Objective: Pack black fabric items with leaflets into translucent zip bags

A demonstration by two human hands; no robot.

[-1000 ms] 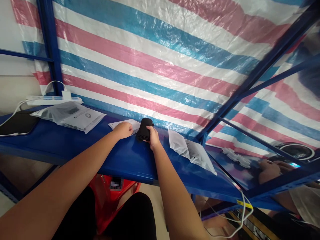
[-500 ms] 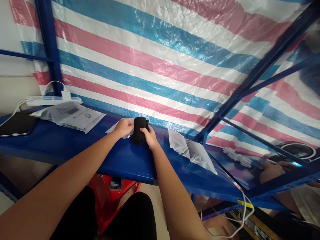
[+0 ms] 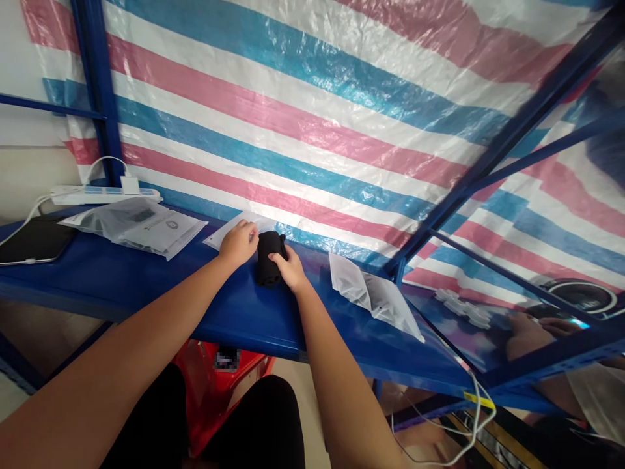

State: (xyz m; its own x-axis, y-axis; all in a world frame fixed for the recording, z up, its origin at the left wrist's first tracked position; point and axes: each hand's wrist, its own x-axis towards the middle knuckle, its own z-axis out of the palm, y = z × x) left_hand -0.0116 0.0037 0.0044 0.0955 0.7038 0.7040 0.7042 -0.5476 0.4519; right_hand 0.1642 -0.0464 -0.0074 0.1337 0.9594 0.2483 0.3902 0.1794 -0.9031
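Black fabric bundle (image 3: pixel 269 258) is sitting on the blue shelf (image 3: pixel 146 286), right up near the striped tarp (image 3: pixel 312 130) at the back, and both hands are on it. The right hand (image 3: pixel 291 270) has its fingers curled around the right side of the bundle, thumb pressing into the cloth, so it's properly clamped on. The left hand (image 3: pixel 237 243) is at the bundle's left edge with the fingers bunched together; looks like they're pinching either the cloth or the flat clear bag (image 3: pixel 229 229) lying under and just left of the bundle, can't honestly tell which. My read: this thing is soft, light and floppy, like rolled-up socks or a small knit, so it'll squash and unroll if you grab one corner. Best bet is gripping it around the middle of the roll, so the layers stay together. Not fragile, not slippery, though the plastic bag beside it surely is. Further left of the bundle there's a stack of packed bags (image 3: pixel 139 225), a power strip (image 3: pixel 105 193) and a dark tablet (image 3: pixel 32 242); just right of it lie more clear empty bags (image 3: pixel 374 296).
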